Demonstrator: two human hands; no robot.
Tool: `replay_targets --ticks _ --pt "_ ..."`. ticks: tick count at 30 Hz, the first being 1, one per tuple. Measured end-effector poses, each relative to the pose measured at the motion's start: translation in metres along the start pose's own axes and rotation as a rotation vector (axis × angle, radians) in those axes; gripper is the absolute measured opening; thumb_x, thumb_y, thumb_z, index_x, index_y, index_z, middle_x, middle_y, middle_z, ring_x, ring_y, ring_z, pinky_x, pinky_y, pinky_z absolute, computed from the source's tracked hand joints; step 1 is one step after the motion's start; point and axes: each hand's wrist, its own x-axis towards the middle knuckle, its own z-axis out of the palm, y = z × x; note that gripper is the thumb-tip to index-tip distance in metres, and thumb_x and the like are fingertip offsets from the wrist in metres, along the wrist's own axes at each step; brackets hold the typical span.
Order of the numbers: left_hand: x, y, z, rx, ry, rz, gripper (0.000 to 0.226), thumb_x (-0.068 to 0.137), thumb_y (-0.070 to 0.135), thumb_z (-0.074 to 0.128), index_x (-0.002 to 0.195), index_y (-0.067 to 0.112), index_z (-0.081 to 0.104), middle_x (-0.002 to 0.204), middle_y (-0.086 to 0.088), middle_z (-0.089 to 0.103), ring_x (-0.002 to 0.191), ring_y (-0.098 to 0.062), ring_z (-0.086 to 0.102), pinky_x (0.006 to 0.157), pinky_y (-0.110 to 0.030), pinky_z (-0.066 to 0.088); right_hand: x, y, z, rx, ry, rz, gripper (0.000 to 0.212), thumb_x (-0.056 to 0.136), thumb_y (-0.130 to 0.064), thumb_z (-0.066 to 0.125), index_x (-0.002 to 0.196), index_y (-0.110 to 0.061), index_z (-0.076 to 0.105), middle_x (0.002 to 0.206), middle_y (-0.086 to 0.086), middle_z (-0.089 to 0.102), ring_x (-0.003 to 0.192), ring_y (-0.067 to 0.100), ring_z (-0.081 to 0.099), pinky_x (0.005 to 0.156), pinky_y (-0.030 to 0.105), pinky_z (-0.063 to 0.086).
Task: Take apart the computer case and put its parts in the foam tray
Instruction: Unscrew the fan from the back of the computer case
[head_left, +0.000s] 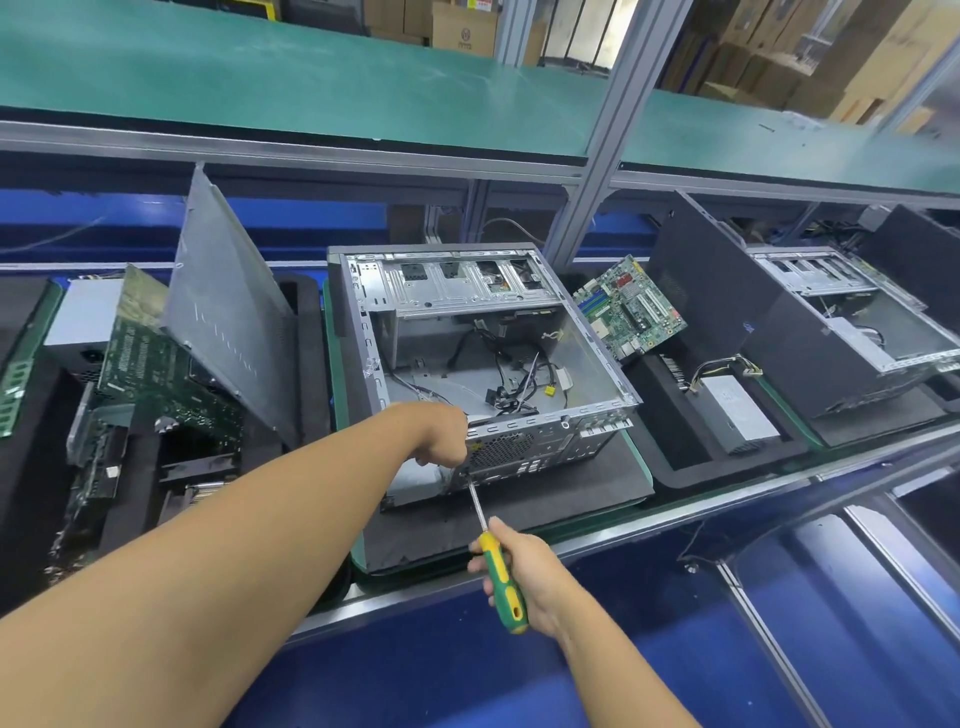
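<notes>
In the head view the computer case (483, 353) sits at the centre on a dark foam tray (519, 512). It is open and stripped to loose cables (519, 379), with a side panel (228, 306) leaning at its 9 o'clock, a circuit board (631, 306) propped at 3 o'clock and a power supply (737, 410) lying at 4 o'clock. The left hand (441, 434) curls over the case's near rim at 6 o'clock, while the right hand (519, 571) is wrapped round a screwdriver (496, 566) whose tip meets the rear panel just below. I judge the job well past halfway: a rear screw is in hand, and the cables and drive cage (457, 283) remain.
</notes>
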Motion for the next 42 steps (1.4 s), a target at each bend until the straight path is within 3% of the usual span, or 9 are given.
replay_targets --ticks 3,7,16,24,31,35,42 --pt "0.000 0.000 0.000 0.005 -0.001 0.001 0.013 0.070 0.006 0.046 0.057 0.008 0.048 0.050 -0.007 0.049 0.043 -0.019 0.046 0.045 -0.022 0.035 0.002 -0.006 -0.007 0.121 -0.158 0.103 0.050 0.105 -0.041 0.036 0.106 -0.002 0.067 0.086 0.012 0.070 0.057 0.018 0.053 0.057 0.030 0.045" --pt "0.000 -0.001 0.001 0.010 -0.003 0.005 0.012 0.068 0.008 0.046 0.056 0.009 0.047 0.049 -0.006 0.048 0.043 -0.019 0.044 0.046 -0.022 0.035 0.004 -0.005 -0.008 0.126 -0.192 0.072 0.043 0.107 -0.038 0.036 0.102 -0.005 0.063 0.073 0.005 0.060 0.058 0.018 0.051 0.057 0.030 0.046" --pt "0.004 -0.001 0.002 0.000 0.009 0.001 0.013 0.068 0.005 0.045 0.056 0.008 0.049 0.035 0.000 0.047 0.038 -0.019 0.046 0.046 -0.020 0.034 0.001 -0.005 0.011 -0.121 -0.017 -0.188 0.027 0.101 -0.032 0.059 0.089 -0.009 0.052 0.066 0.009 0.063 0.054 0.024 0.058 0.056 0.031 0.051" --pt "0.001 0.000 0.002 -0.011 0.010 -0.002 0.012 0.067 0.004 0.045 0.056 0.009 0.047 0.037 -0.001 0.044 0.037 -0.019 0.043 0.045 -0.020 0.033 0.000 0.005 0.015 -0.329 0.196 -0.272 0.026 0.098 -0.035 0.061 0.089 -0.013 0.051 0.065 0.000 0.059 0.057 0.016 0.054 0.060 0.033 0.051" --pt "-0.001 0.002 0.001 -0.008 0.007 -0.002 0.013 0.069 0.003 0.045 0.058 0.008 0.047 0.045 -0.006 0.048 0.038 -0.019 0.044 0.043 -0.019 0.033 0.000 -0.011 0.007 -0.169 0.039 -0.066 0.037 0.100 -0.045 0.054 0.094 -0.008 0.056 0.074 0.006 0.056 0.051 0.015 0.051 0.050 0.029 0.049" --pt "0.000 0.001 0.001 -0.002 0.011 -0.007 0.013 0.067 0.003 0.046 0.056 0.009 0.046 0.040 -0.003 0.045 0.038 -0.019 0.043 0.045 -0.021 0.033 0.001 -0.017 0.001 -0.108 -0.063 0.087 0.042 0.103 -0.037 0.042 0.085 -0.006 0.065 0.073 0.006 0.065 0.052 0.016 0.052 0.055 0.027 0.046" --pt "0.000 0.002 0.001 0.004 0.003 -0.015 0.015 0.070 0.003 0.045 0.056 0.007 0.047 0.045 -0.006 0.051 0.043 -0.020 0.048 0.047 -0.022 0.035 0.004 -0.009 -0.005 -0.186 -0.070 -0.074 0.035 0.105 -0.037 0.049 0.094 -0.006 0.060 0.078 0.006 0.068 0.056 0.015 0.055 0.055 0.032 0.052"
